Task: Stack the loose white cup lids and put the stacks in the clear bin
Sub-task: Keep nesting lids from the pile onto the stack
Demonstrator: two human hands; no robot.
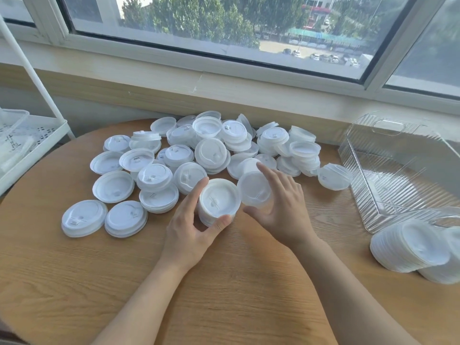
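Observation:
A heap of loose white cup lids (199, 150) covers the far half of the round wooden table (224, 282). My left hand (191, 230) grips a short stack of lids (219, 201) standing on the table, thumb at its near side and fingers on its left. My right hand (281, 202) holds a single lid (252, 188) just right of that stack, fingers spread over it. The clear ribbed bin (398, 180) stands at the right. Two long stacks of lids (410, 247) lie on their sides at its near end; whether they are inside the bin is unclear.
A window sill and wall run close behind the table. A white shelf cart (29, 140) with a perforated tray stands at the left. One lid (334, 176) lies next to the bin's left wall. The near half of the table shows bare wood.

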